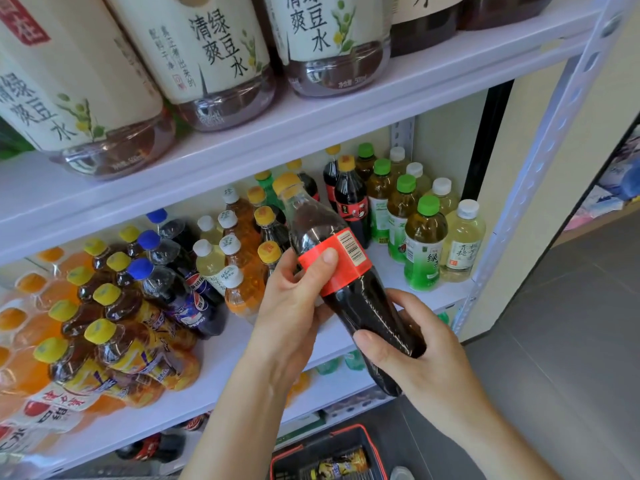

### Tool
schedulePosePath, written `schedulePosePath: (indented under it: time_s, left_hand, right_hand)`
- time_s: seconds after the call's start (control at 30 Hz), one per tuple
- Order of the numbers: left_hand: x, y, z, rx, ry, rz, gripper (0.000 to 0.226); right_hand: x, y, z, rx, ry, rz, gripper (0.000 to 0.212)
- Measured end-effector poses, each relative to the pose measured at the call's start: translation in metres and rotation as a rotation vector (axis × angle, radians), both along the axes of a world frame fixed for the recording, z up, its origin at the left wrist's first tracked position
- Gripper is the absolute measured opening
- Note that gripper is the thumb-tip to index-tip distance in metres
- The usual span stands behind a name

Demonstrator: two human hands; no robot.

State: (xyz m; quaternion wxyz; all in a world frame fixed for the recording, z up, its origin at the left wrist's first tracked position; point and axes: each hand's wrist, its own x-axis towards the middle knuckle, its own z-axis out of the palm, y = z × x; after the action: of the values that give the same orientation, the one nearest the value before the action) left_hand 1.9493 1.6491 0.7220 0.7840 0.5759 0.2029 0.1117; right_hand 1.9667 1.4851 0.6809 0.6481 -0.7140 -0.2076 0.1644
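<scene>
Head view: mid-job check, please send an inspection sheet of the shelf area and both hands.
Surface: white middle shelf, with a bare strip along its front edge.
Job's things: cola bottle, red label, yellow cap, tilted, held in front of the shelf.
Clutter: Pepsi bottles, yellow-capped tea bottles and green-capped tea bottles stand in rows on that shelf; cream-label bottles on the shelf above.
Hands: left hand grips the bottle at the label, thumb on it; right hand grips its lower part.
Cables: nothing seen.
Surroundings: grey floor at right; red-rimmed basket below, with a bottle inside.
</scene>
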Motion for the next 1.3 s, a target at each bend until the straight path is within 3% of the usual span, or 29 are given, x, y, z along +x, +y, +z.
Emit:
schedulePosePath:
  time_s: [0.17,0.33,0.43,0.57,0.63,0.73,0.9,1.13,1.3]
  left_hand:
    - [0.001,-0.012,-0.002,-0.007,0.015,0.013,0.066]
    - [0.001,-0.013,0.001,-0.029,-0.02,0.064,0.062]
    - [0.0,-0.01,0.001,-0.065,-0.05,0.1,0.054]
    - [0.0,-0.01,0.003,-0.139,-0.079,0.02,0.081]
    - [0.0,-0.011,0.001,-0.204,-0.121,-0.031,0.081]
    - [0.003,-0.008,0.0,-0.205,-0.128,-0.059,0.075]
    - [0.007,-0.002,0.004,0.1,-0.044,-0.009,0.057]
    - [0.008,-0.002,0.001,0.247,-0.122,0.117,0.039]
    - [0.006,-0.001,0.0,0.177,-0.153,0.15,0.03]
  right_hand:
    - [-0.005,0.005,-0.008,-0.167,-0.331,-0.276,0.051]
    - [-0.005,0.004,-0.009,-0.194,-0.406,-0.269,0.057]
    - [0.004,0.0,-0.005,-0.083,-0.098,-0.091,0.059]
    - [0.015,-0.003,-0.003,0.205,0.565,0.287,0.066]
    - [0.017,-0.002,-0.005,0.248,0.648,0.37,0.068]
    - [0.016,0.001,-0.009,0.26,0.55,0.344,0.067]
    - [0.007,0.007,-0.01,0.231,0.353,0.205,0.042]
    - [0.002,0.008,-0.005,-0.066,0.021,-0.066,0.059]
    - [0.007,0.008,-0.007,-0.083,0.023,0.043,0.059]
